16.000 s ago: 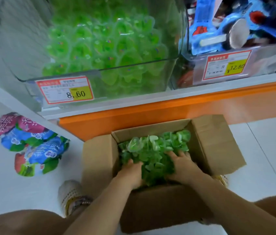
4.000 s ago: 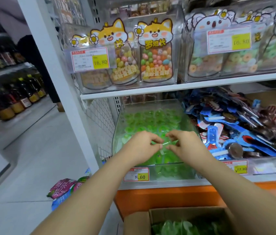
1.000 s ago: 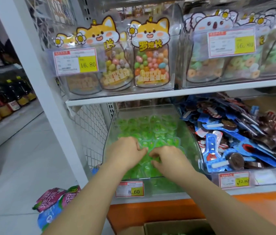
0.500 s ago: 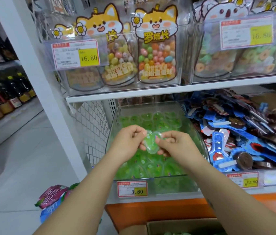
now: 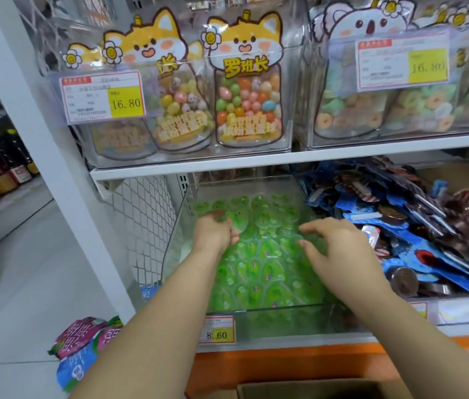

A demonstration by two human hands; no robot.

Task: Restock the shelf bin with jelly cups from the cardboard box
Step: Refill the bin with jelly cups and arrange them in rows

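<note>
You were at the placing step: left hand (image 5: 213, 233) curled onto the cups (image 5: 259, 266) in the bin (image 5: 270, 311), maybe gripping one, hard to tell. Right hand (image 5: 339, 240) hovered spread, empty. Next called for reaching down to the box (image 5: 308, 388).

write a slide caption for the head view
Left hand and right hand reach over green jelly cups lying in the clear shelf bin; the cardboard box sits below.

Both bare forearms reach forward. The left hand (image 5: 213, 233) curls its fingers under, palm down; the right hand (image 5: 339, 243) spreads its fingers, loosely bent.
</note>
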